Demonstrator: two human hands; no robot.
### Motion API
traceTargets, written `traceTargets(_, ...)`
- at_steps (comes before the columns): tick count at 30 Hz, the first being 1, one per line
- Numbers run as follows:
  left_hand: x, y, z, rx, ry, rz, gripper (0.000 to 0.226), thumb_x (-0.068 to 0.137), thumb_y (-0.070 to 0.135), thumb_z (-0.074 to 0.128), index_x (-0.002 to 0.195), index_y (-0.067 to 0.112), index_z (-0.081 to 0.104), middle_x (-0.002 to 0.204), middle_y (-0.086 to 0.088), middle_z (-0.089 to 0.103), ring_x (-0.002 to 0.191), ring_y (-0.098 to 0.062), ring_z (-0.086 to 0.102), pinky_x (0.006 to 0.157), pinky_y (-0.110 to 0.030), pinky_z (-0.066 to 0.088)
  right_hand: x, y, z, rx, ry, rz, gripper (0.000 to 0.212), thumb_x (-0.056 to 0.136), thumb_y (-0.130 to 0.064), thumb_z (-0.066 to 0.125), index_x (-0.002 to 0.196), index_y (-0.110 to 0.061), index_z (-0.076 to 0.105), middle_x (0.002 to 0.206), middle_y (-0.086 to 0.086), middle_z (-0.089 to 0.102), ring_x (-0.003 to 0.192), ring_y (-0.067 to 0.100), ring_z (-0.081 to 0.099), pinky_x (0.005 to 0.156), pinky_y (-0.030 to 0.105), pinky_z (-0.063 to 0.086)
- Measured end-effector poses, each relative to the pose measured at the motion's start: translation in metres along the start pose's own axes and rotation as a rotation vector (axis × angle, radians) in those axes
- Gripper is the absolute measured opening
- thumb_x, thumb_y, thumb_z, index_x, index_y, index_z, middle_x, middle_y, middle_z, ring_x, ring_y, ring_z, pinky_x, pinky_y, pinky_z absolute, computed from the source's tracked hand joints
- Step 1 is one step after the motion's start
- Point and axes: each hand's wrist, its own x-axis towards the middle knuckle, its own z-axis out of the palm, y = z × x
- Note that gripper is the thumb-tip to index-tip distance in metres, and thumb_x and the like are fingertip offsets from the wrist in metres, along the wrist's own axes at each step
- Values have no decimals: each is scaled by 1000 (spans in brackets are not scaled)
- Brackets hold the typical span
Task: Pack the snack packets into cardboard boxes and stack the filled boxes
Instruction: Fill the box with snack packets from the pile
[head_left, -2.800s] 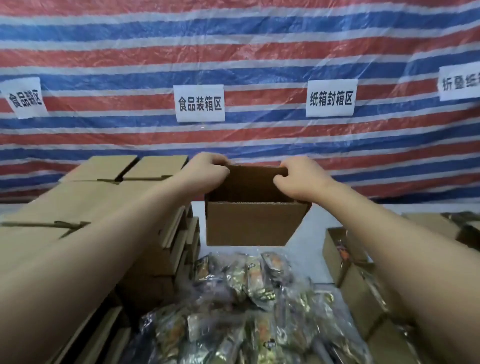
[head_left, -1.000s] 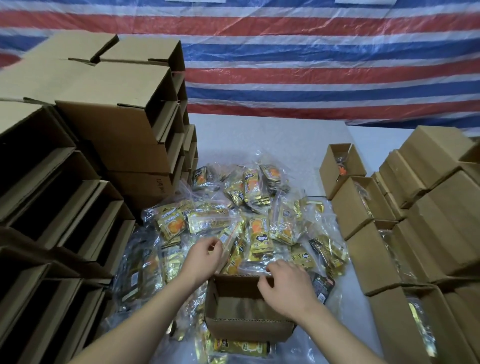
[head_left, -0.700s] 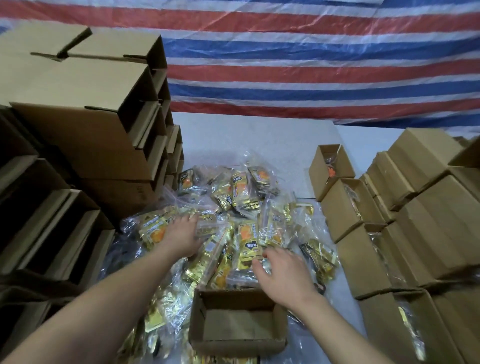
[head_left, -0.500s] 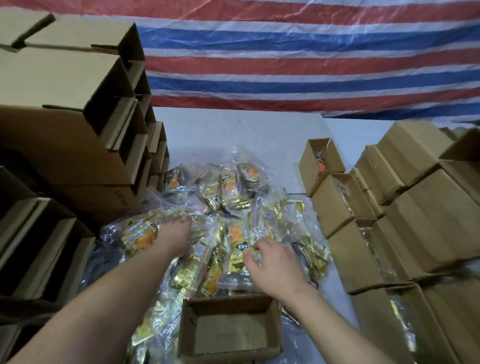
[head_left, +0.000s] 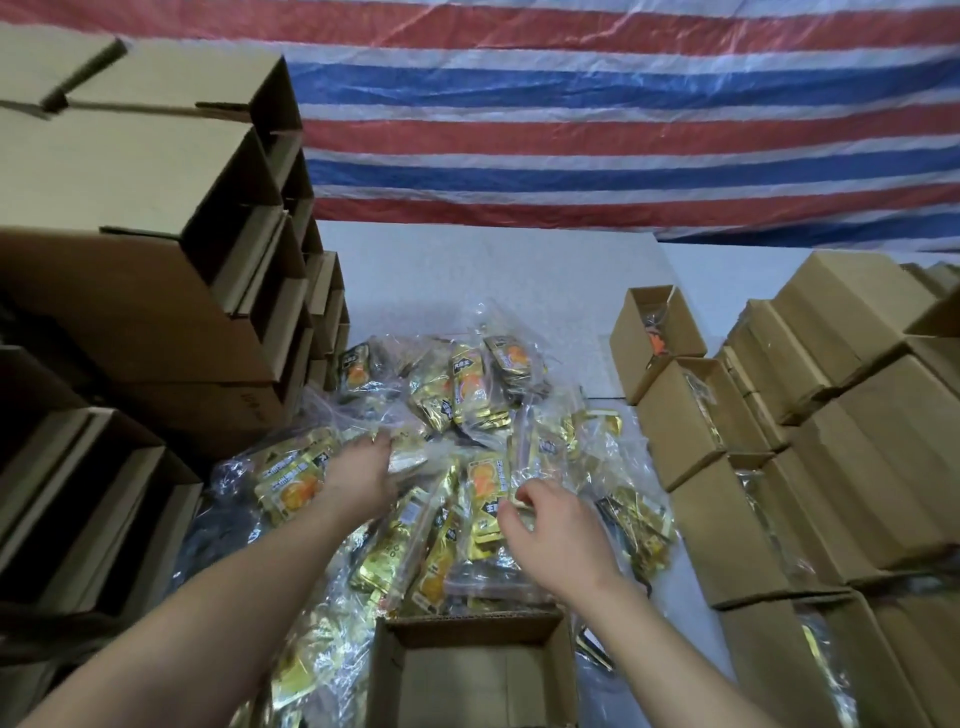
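Observation:
A heap of gold-and-orange snack packets (head_left: 467, 395) in clear bags covers the middle of the white table. In front of it, close to me, stands an open, empty cardboard box (head_left: 388, 670). My left hand (head_left: 363, 475) reaches over the heap's left side, fingers stretched out flat on a clear bag. My right hand (head_left: 553, 530) is over the middle of the heap, its fingers curled and pinching the edge of a bagged snack packet (head_left: 491, 483).
Tall stacks of empty boxes (head_left: 156, 249) lying on their sides wall off the left. On the right are rows of open boxes holding packets (head_left: 691, 415) and stacked closed boxes (head_left: 883, 415). A striped tarp (head_left: 571, 130) hangs behind the bare table surface (head_left: 493, 275).
Both hands brought the box down from the air, set it in front of the heap and let go. They then moved forward onto the packets.

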Motion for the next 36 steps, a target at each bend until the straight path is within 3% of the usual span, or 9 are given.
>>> traceTargets(5,-36,17,-61,-591,130,16,82,83,37,71,151,17,31,128,-8,61,98,-26,67,82,-39,58,15,-23,-15,571,-44,165,20,95,-52,56,103,-34,59,104,-15,64,101,9,63,76,21,51)
traceTargets(10,-80,49,-122,-885,233,135,63,76,41,59,137,29,48,105,11,66,67,-5,67,51,-24,54,28,-53,-37,1223,-247,178,105,63,-73,66,152,-34,28,150,-9,42,136,17,45,115,50,34)
traceTargets(14,-108,74,-143,-1001,247,185,54,71,44,58,125,38,55,98,15,67,76,-2,67,66,-33,60,31,-70,-53,1553,-306,33,110,54,-67,86,147,-27,43,137,4,61,117,19,62,92,37,52)
traceTargets(17,-120,91,-145,-1007,260,244,58,73,43,58,131,38,54,110,22,65,96,9,61,82,-24,54,28,-75,-58,1726,-308,16,89,49,-54,95,124,-14,68,111,7,74,106,20,70,80,30,58)
traceTargets(21,-128,105,-145,-871,284,343,57,81,43,55,136,30,55,126,11,60,120,-6,53,105,-36,45,22,-74,-58,1732,-211,94,38,80,-45,74,99,-13,80,114,13,72,113,25,68,85,32,59)
traceTargets(25,-139,108,-142,-696,312,324,68,86,62,54,145,32,44,150,9,36,141,-11,27,119,-43,26,16,-65,-61,1764,-166,126,43,84,-46,69,106,-10,78,110,15,71,102,29,70,81,41,59)
traceTargets(30,-155,78,-135,-831,328,270,71,89,73,40,149,36,34,150,18,34,134,0,36,112,-31,31,10,-34,-67,1809,-190,147,53,72,-47,76,109,-8,70,96,18,72,83,36,71,75,51,57)
traceTargets(33,-161,46,-112,-898,170,158,55,96,55,50,145,29,44,133,18,53,113,6,52,100,-26,47,3,-16,-71,1682,-204,91,38,77,-39,71,100,-9,76,96,19,73,88,37,72,79,54,57)
traceTargets(36,-167,15,-69,-772,-33,139,50,97,50,53,141,27,49,126,18,58,112,4,55,99,-24,49,-7,-14,-77,1363,-279,19,42,78,-39,70,101,-4,69,92,18,69,88,34,69,86,51,53)
